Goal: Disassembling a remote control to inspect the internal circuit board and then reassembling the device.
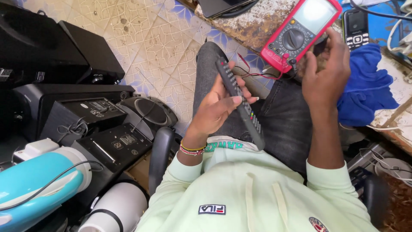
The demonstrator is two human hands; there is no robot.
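My left hand (216, 107) grips a long black remote control (240, 102) edge-on above my lap, its thumb lying across the button side. My right hand (327, 71) is raised near the bottom of a red digital multimeter (300, 32) that rests on the worn table edge (253, 23). The fingers curl by the meter's sockets, and what they pinch is hidden. Thin red and black probe leads (257, 73) run from the meter down toward the remote.
A blue cloth (367, 83) and a small black keypad phone (355, 28) lie on the table to the right. Black speakers and audio boxes (86, 116) are stacked on the tiled floor at left, with a turquoise and white appliance (38, 184) in front. A chair armrest (161, 154) sits by my left arm.
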